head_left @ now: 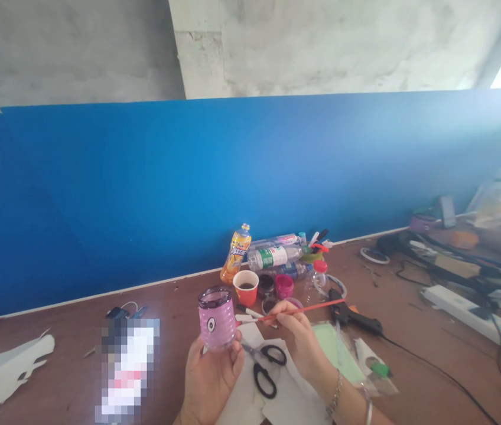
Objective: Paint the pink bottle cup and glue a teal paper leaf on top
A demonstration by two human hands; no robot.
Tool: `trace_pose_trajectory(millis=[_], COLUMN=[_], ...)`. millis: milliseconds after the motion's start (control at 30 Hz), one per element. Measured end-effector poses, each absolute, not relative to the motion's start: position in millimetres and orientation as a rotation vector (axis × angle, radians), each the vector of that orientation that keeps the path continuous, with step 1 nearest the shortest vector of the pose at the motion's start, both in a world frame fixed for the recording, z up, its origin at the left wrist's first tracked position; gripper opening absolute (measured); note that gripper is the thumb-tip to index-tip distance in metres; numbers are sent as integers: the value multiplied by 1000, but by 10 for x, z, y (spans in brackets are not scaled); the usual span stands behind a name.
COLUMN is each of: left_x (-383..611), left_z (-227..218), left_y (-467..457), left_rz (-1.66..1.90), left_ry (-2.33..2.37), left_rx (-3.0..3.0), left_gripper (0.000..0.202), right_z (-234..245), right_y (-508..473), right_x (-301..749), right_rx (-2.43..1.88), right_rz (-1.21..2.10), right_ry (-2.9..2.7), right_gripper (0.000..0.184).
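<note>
Your left hand (212,378) is curled around the lower part of the pink cup (226,316), holding it roughly upright above the white sheets (292,389), with its drawn eye facing you. Your right hand (298,339) pinches the red paintbrush (310,308) well back from the bristles, whose tip sits at the cup's right side; whether it touches, you can't tell from here. A grip that far back may let the tip wander, so a small wrist twist could smear colour across the wall or near the eye. Squeezing too hard might dent the cup if it is as thin as it looks, while a loose hold could let it turn under the brush. Behind, the paper cup (246,296) of dark liquid and the magenta jar (285,288) stand close together on the desk (68,366); a careless reach could tip either. Dripping paint would likely mark the sheets or the scissors (255,373) lying on them.
</note>
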State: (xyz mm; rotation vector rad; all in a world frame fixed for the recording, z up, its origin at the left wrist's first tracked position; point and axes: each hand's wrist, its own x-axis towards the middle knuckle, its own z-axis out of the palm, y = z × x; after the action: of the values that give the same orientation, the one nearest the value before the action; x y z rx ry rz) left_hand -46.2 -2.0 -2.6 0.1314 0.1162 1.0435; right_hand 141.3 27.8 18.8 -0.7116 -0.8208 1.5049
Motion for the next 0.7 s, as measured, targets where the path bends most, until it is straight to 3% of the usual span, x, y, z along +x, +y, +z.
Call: trace_pose_trajectory(millis=[333,533,700], left_x=[-352,-295,-314], left_z=[56,13,75], left_y=[2,63,90], left_rz=[1241,1493,1471], left_ry=[392,545,667], left_rx=[178,387,201], left_gripper=[23,22,16], right_z=[119,80,65], right_y=[368,325,264], right_x=[1482,1546,1524], right_rx=[-853,-1002,-923], right_rz=[1228,799,647], right_ry=[-731,-790,-957], right_gripper=[18,27,19])
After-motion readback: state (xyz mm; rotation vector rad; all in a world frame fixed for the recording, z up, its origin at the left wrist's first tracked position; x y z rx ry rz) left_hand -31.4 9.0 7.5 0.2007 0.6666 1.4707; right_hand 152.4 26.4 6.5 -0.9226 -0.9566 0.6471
